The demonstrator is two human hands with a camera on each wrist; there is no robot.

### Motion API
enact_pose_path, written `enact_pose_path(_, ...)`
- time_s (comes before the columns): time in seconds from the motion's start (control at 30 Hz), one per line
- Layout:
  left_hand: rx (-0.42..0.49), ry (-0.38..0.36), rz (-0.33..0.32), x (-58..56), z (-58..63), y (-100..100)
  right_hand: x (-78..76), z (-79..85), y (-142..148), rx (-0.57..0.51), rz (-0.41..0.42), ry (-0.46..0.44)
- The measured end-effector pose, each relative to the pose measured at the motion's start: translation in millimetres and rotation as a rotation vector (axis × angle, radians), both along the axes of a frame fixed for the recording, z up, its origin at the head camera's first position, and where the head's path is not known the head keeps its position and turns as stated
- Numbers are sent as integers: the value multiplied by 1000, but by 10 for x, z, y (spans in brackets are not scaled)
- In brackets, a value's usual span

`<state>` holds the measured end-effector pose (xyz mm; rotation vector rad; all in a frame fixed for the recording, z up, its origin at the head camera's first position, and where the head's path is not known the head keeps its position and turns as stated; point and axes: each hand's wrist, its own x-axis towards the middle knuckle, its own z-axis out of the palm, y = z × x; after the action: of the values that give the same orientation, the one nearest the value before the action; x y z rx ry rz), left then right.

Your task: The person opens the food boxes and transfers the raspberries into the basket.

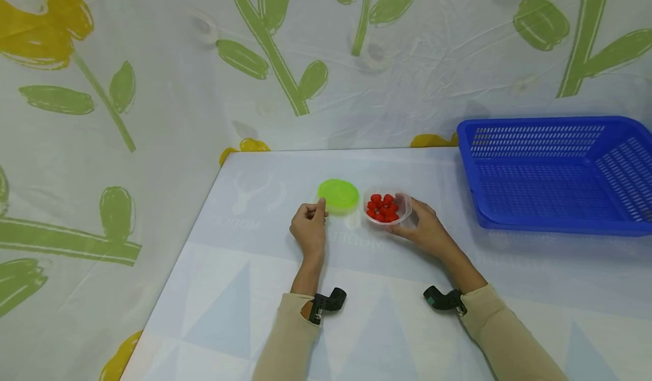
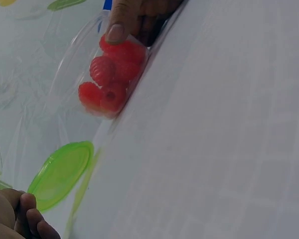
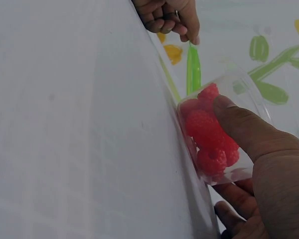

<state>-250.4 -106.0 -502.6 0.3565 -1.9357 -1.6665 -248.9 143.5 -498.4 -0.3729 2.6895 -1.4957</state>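
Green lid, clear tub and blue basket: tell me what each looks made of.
Green lid: probably smooth plastic, judging by its even, bright, slightly see-through colour.
Clear tub: likely thin, glossy plastic; the red berries show through its wall, though looks alone cannot prove it.
Blue basket: seemingly moulded plastic, with regular slots and uniform colour.

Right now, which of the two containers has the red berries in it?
The small clear container held by the right hand: the red berries show inside it. The other, the larger blue basket, shows no berries.
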Motion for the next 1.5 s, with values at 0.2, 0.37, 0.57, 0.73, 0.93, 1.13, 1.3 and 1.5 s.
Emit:
enact_pose_path(0.2,-14,7,12,5,17,-2,-1,-12,0,2,-11,-2)
enact_pose_path(0.37,28,28,-39,15,36,10,-6,-29,5,-4,-5,0)
enact_pose_path(0.57,83,83,-204,100,213,111,0,-16,17,8,-3,-5)
enact_pose_path(0.73,59,83,-288,150,303,254,4,-13,24,-7,7,11)
enact_pose_path(0.93,48,78,-386,168,313,397,3,-7,5,2,-8,-1)
enact_pose_path(1.13,57,99,-402,174,309,504,8,5,-12,16,-13,-12)
enact_pose_path(1.3,50,100,-396,168,302,559,6,-1,-5,20,-18,-11)
enact_pose_path(1.5,47,66,-409,170,289,582,2,-5,4,12,-17,-27)
